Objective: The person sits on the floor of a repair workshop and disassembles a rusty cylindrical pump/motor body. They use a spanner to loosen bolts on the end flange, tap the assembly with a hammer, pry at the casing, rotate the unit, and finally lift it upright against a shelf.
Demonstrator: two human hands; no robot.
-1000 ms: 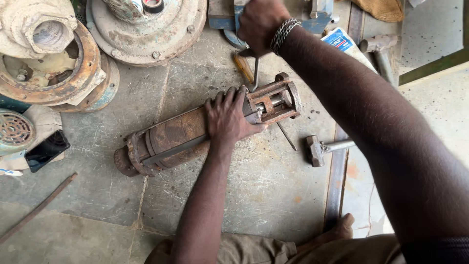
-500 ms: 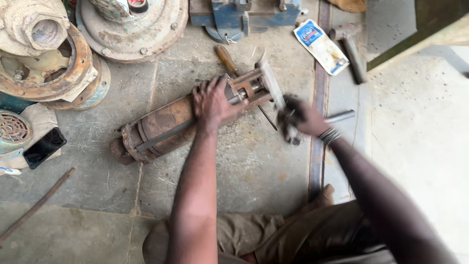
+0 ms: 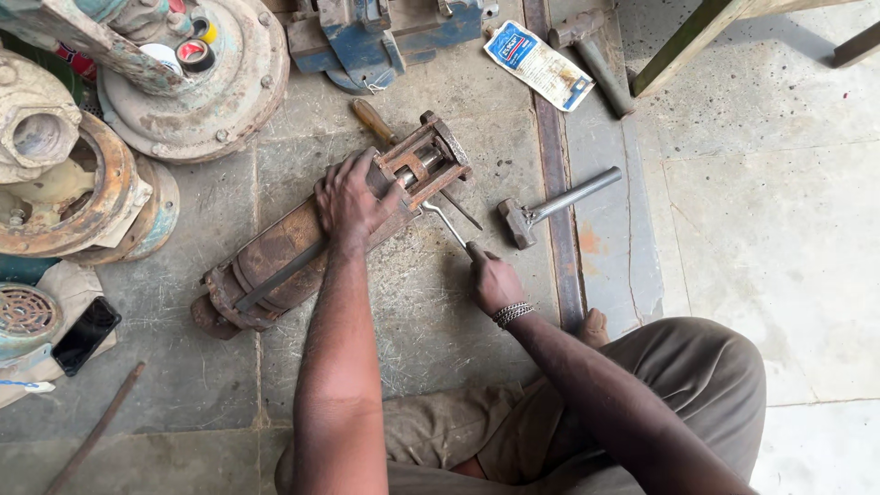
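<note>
A long rusty pump body (image 3: 302, 247) lies slanted on the stone floor (image 3: 440, 321), near the middle, with its open frame end pointing up and right. The left hand (image 3: 350, 197) lies spread flat on top of it, pressing down, fingers open. The right hand (image 3: 493, 280) is closed around a thin metal tool (image 3: 446, 225), whose tip pokes into the frame end. A hammer (image 3: 550, 206) lies just right of it. A wooden-handled tool (image 3: 374, 119) lies just above the pump body.
</note>
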